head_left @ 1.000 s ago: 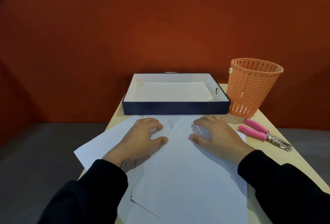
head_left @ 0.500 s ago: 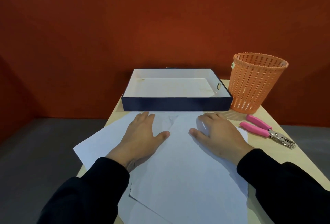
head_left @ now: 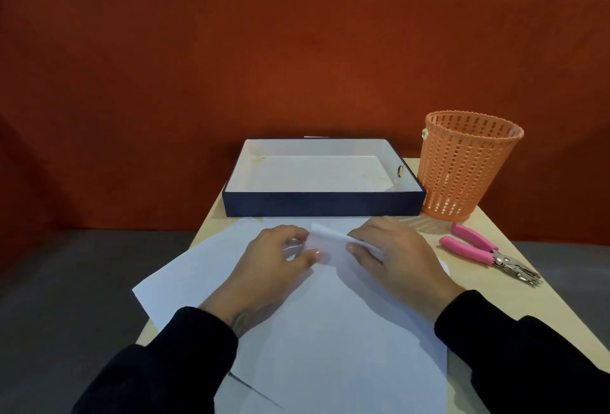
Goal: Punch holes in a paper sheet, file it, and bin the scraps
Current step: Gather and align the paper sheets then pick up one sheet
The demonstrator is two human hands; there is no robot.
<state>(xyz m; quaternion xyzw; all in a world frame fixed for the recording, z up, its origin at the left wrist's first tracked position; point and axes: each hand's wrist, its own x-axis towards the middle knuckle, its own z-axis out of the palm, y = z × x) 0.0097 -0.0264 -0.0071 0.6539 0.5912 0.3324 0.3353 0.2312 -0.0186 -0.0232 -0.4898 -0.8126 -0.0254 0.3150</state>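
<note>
— What do the containers hold?
— I see one navy tray (head_left: 323,208), bare white inside; the one orange basket's (head_left: 462,176) contents are hidden.
— And the hands?
— Left hand (head_left: 274,268) and right hand (head_left: 396,262) each pinch the top sheet's (head_left: 330,331) lifted far edge on the table (head_left: 515,295). One pink punch (head_left: 485,252) lies right.

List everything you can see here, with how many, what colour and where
Paper sheets: at least two, white, overlapping on the near table.
Tray: one, dark blue outside, white inside, far end of the table.
Basket: one, orange, right of the tray.
Hole punch: one, pink handles, right of the sheets.
Table: one, light wood.
Left hand: pinching the top sheet's far edge.
Right hand: pinching the same edge.
</note>
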